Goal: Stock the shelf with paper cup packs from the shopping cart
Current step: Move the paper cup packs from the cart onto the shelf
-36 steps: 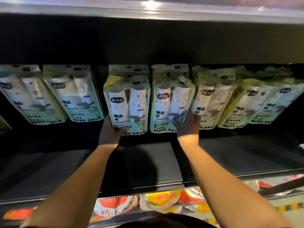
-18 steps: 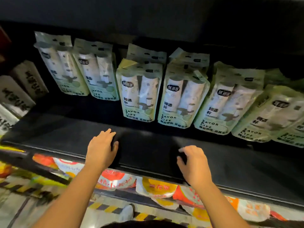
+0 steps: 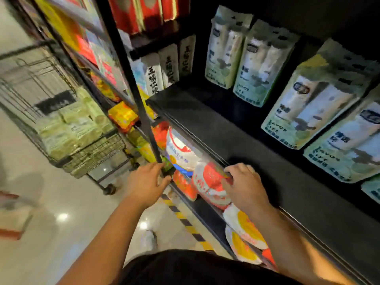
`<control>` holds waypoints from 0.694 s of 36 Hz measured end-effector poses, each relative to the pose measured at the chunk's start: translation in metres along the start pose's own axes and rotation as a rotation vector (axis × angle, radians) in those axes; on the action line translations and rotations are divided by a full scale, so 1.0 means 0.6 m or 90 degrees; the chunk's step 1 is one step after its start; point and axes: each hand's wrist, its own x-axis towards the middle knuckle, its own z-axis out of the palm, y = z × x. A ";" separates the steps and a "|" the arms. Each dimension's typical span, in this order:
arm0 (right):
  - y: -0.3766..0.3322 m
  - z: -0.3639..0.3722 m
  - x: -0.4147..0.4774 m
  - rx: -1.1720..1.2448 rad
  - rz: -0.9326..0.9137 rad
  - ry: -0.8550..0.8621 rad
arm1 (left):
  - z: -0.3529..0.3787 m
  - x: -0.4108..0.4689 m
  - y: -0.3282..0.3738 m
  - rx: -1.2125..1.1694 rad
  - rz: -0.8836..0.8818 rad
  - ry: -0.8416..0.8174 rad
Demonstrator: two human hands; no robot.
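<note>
Both hands are empty. The left hand (image 3: pixel 147 183) hangs with its fingers loosely spread, just beside the foot of the black metal upright post (image 3: pixel 133 83). The right hand (image 3: pixel 244 186) has its fingers loosely bent at the front edge of the black shelf board (image 3: pixel 246 140); it holds no pack.

Several pale green plastic-wrapped paper cup packs (image 3: pixel 308 105) stand in a row along the far side of that shelf, leaning a little. The near strip of the board in front of them is bare. To the far left, on the glossy floor, stands the wire shopping cart (image 3: pixel 96 149), and more of the same green packs (image 3: pixel 67 128) lie piled in it, blurred but plain enough.

So the job looks partly done: a back row is up, the front of the shelf has room, and a fair load waits in the cart. The next move is likely a reach left for more. Red-and-white bags (image 3: pixel 209 182) fill the shelf below.
</note>
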 end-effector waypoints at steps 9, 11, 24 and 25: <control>-0.247 0.072 0.096 -0.051 -0.113 -0.121 | -0.034 -0.043 -0.258 -0.015 -0.156 0.056; -0.305 0.093 0.119 -0.068 -0.126 -0.131 | -0.051 -0.044 -0.318 -0.010 -0.187 0.053; -0.590 0.214 0.261 -0.149 -0.214 -0.227 | -0.126 -0.055 -0.617 -0.026 -0.340 0.053; -0.606 0.220 0.267 -0.159 -0.219 -0.236 | -0.128 -0.056 -0.631 -0.028 -0.349 0.049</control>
